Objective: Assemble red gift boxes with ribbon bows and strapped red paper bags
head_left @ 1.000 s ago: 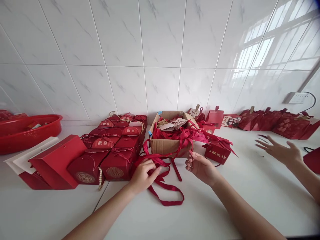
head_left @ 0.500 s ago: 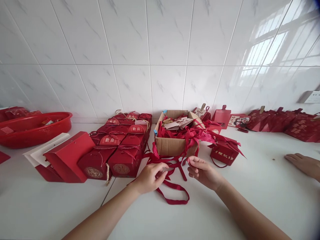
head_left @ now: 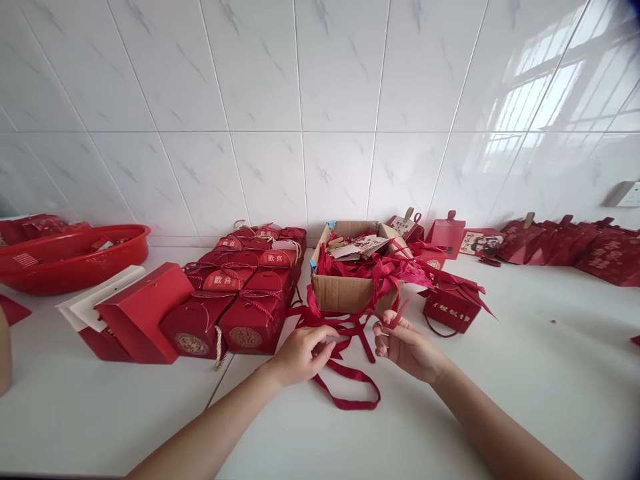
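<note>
My left hand (head_left: pixel 305 355) is closed, thumb and fingers curled together on a red ribbon (head_left: pixel 356 403) whose loop hangs down onto the white tabletop. My right hand (head_left: pixel 411 348) pinches a short, pointed ribbon end (head_left: pixel 400 313) that sticks up above its fingers. More ribbon lies tangled between and behind both hands, partly hidden by them. Just beyond is an open cardboard box (head_left: pixel 334 293), heaped with red ribbons and printed cards (head_left: pixel 357 247). A small red gift box (head_left: pixel 451 305) with a ribbon on top stands right of my right hand.
Red gift boxes with cords (head_left: pixel 253 327) stand in rows at left, beside red-and-white folded cartons (head_left: pixel 145 313). A red plastic basin (head_left: pixel 75 263) is far left. Several red gift bags (head_left: pixel 600 257) line the tiled wall at right. Part of another person's arm (head_left: pixel 4 353) shows at the left edge.
The ribbon end in my right hand now points up past the fingertips. My left hand has hardly moved. Another person's hand has left the right side; an arm has appeared at the left edge.
</note>
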A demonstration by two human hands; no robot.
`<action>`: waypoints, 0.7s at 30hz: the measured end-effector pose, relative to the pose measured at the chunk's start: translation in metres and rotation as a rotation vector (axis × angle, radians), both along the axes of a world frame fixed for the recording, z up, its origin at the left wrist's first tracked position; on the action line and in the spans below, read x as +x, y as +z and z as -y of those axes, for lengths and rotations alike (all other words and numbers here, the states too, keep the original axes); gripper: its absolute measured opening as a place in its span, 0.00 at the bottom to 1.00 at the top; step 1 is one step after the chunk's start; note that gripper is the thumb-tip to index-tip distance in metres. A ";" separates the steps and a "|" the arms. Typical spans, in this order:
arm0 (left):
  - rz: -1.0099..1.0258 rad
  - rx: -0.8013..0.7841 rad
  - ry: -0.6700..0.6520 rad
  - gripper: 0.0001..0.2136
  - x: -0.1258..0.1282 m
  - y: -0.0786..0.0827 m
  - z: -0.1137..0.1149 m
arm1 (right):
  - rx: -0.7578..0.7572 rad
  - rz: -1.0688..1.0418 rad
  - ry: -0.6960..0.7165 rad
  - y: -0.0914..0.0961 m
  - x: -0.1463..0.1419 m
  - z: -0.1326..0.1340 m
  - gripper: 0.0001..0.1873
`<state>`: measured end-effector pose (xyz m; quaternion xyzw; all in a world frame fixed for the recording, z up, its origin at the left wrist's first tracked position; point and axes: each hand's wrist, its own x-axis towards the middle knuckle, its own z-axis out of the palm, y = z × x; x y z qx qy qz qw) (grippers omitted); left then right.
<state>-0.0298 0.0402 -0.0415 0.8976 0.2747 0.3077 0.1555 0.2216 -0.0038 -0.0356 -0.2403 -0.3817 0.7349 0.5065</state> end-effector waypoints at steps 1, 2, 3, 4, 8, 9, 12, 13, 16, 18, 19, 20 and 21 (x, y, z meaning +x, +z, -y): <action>0.002 0.004 -0.002 0.08 0.000 0.000 0.000 | 0.000 0.006 0.000 0.000 0.001 -0.001 0.05; 0.005 0.010 -0.002 0.08 0.000 0.000 0.001 | -0.001 0.014 -0.001 -0.001 0.002 -0.001 0.05; 0.009 0.017 -0.001 0.08 0.000 0.000 0.001 | -0.003 0.022 -0.004 -0.001 0.003 -0.001 0.05; 0.014 0.025 0.000 0.08 -0.001 0.000 0.002 | -0.007 0.031 -0.007 -0.001 0.004 -0.001 0.06; 0.034 0.075 0.003 0.07 0.001 0.000 0.001 | -0.010 0.054 -0.036 -0.002 0.008 -0.003 0.11; 0.040 0.092 0.004 0.08 0.002 0.001 0.001 | -0.007 0.055 -0.046 -0.002 0.009 -0.004 0.11; 0.063 0.168 0.019 0.09 0.003 0.009 0.005 | -0.003 0.050 -0.076 -0.005 0.013 -0.006 0.09; 0.071 0.205 0.034 0.09 0.002 0.013 0.010 | -0.006 0.050 -0.079 -0.007 0.015 -0.007 0.09; 0.116 0.339 0.134 0.09 -0.016 0.028 0.035 | -0.013 0.064 -0.065 -0.011 0.020 -0.008 0.09; 0.206 0.436 0.286 0.13 -0.043 0.035 0.054 | -0.013 0.074 -0.054 -0.013 0.023 -0.008 0.10; 0.278 0.486 0.401 0.14 -0.062 0.038 0.061 | -0.012 0.078 -0.051 -0.014 0.023 -0.008 0.10; 0.356 0.534 0.530 0.15 -0.084 0.040 0.066 | -0.011 0.083 -0.049 -0.015 0.023 -0.009 0.10; 0.441 0.577 0.663 0.14 -0.109 0.042 0.067 | -0.010 0.090 -0.047 -0.016 0.023 -0.009 0.10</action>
